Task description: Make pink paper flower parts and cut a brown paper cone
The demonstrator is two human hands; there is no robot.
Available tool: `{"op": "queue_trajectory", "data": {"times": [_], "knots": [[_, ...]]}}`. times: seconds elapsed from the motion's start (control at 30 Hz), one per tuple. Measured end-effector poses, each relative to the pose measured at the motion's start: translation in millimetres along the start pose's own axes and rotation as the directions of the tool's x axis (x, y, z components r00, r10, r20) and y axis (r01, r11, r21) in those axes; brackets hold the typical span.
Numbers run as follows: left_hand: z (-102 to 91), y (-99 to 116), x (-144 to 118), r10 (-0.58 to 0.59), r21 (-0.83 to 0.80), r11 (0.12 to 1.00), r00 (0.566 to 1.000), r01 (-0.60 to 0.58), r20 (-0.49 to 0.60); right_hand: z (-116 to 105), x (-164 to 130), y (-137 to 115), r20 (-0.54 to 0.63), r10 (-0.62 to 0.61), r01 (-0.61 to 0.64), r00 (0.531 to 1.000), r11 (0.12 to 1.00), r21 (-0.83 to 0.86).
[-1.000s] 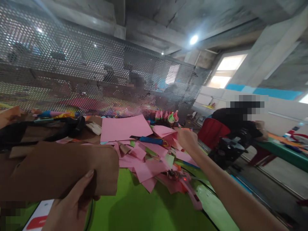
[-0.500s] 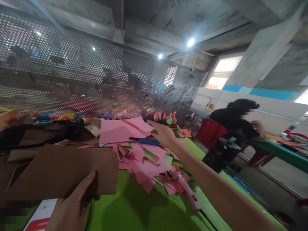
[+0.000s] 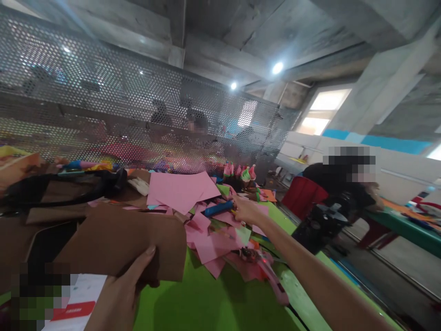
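Observation:
My left hand (image 3: pixel 120 294) grips the lower edge of a brown paper sheet (image 3: pixel 124 241) held over the green table (image 3: pixel 206 303). My right hand (image 3: pixel 246 210) reaches far forward into a heap of pink paper scraps (image 3: pixel 210 239) and closes on the end of a blue-handled tool (image 3: pixel 217 208) lying on the heap. A large pink sheet (image 3: pixel 181 188) lies just behind the tool. A pink glue gun (image 3: pixel 268 273) rests on the table near my right forearm.
A perforated metal screen (image 3: pixel 138 105) stands behind the table. Brown sheets and a black strap (image 3: pixel 69 188) pile up at the left. Small paper figures (image 3: pixel 239 171) stand at the far end. A seated person (image 3: pixel 337 188) is at the right beside another green table (image 3: pixel 406 220).
My right hand has swept from the right side of the heap to the large pink sheet, then closed on the blue tool, tilting it up. The brown sheet has shifted slightly right.

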State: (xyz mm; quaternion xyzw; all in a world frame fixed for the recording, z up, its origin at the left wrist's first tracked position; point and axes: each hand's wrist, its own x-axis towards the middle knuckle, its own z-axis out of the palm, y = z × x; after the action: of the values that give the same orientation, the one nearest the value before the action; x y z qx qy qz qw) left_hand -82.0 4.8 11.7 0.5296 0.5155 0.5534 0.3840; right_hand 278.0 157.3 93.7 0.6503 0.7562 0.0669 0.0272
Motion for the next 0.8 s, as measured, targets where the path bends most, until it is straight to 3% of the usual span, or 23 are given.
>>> {"op": "queue_trajectory", "data": {"times": [0.13, 0.2, 0.3, 0.4, 0.47, 0.53, 0.57, 0.63, 0.73, 0.8], "knots": [[-3.6, -4.9, 3.6, 0.068, 0.151, 0.986, 0.998, -0.065, -0.013, -16.3, -0.7, 2.3, -0.027, 0.003, -0.006, 1.000, 0.994, -0.111], [-3.2, -7.8, 4.1, 0.068, 0.138, 0.988, 0.998, -0.066, -0.007, -29.3, -3.3, 6.4, -0.063, 0.020, -0.031, 0.998, 0.985, -0.172], [1.0, -7.4, 2.3, 0.021, 0.020, 1.000, 1.000, -0.021, 0.006, -51.5, -12.0, 14.8, -0.121, 0.044, -0.072, 0.992, 0.968, -0.240], [9.3, 4.0, -0.7, -0.100, -0.205, 0.975, 0.994, 0.091, -0.032, -71.2, -26.0, 24.2, -0.206, 0.078, -0.132, 0.976, 0.956, -0.261], [16.0, 17.2, -2.3, -0.209, -0.346, 0.922, 0.976, 0.174, -0.065, -79.8, -37.4, 28.9, -0.318, 0.124, -0.187, 0.940, 0.966, -0.177], [22.3, 31.3, -3.3, -0.246, -0.386, 0.901, 0.966, 0.198, -0.077, -83.8, -50.5, 28.6, -0.369, 0.241, -0.221, 0.898, 0.970, 0.097], [24.8, 37.5, -3.5, -0.298, -0.452, 0.863, 0.950, 0.228, -0.089, -84.1, -57.9, 25.4, -0.349, 0.301, -0.200, 0.887, 0.933, 0.298], [28.2, 47.0, -3.6, -0.373, -0.541, 0.792, 0.926, 0.283, -0.060, -81.8, -75.0, 11.6, -0.249, 0.340, -0.089, 0.907, 0.732, 0.675], [28.9, 54.3, -3.4, -0.417, -0.591, 0.739, 0.909, 0.322, -0.026, -71.7, -104.6, -25.4, -0.060, 0.117, 0.008, 0.991, 0.401, 0.916], [27.5, 56.6, -3.1, -0.433, -0.594, 0.727, 0.901, 0.345, -0.006, -60.0, -122.5, -55.5, 0.002, -0.037, 0.004, 0.999, 0.155, 0.988]]}}
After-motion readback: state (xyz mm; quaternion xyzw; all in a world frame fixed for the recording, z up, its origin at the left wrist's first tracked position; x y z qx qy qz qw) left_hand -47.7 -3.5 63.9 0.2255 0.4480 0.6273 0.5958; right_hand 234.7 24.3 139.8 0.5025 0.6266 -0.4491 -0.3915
